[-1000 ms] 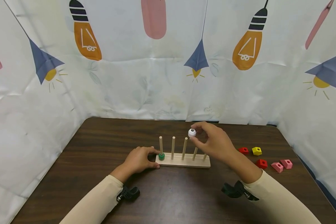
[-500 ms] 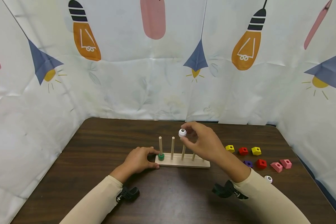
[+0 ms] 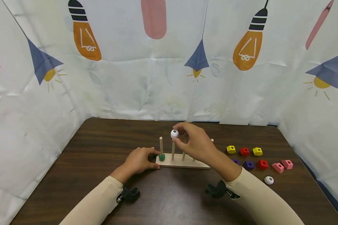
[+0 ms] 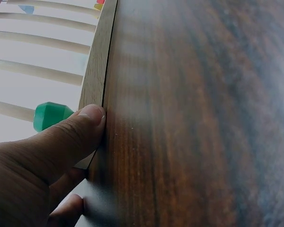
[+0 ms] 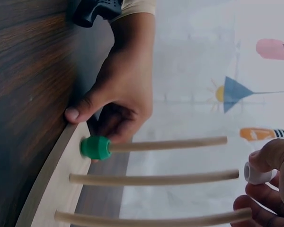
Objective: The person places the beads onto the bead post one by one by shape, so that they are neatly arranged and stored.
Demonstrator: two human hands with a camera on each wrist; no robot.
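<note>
The left hand point(image 3: 142, 161) gripped one end of the pegboard point(image 3: 178, 162), apparently to steady it. The right hand point(image 3: 195, 143) pinched a white bead point(image 3: 174, 133) between its fingers, by the sides, seemingly to leave its hole free, just above the second peg point(image 3: 173, 151) from the left.

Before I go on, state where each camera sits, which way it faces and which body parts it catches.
Head: on the head, facing forward and down at table and peg board; left hand, right hand, sleeves show.
Left wrist: on that wrist, facing along the board's near edge; part of the left hand shows.
Right wrist: on that wrist, facing the pegs; right fingers, left hand, left cuff show.
Head and right wrist share the held white bead.
</note>
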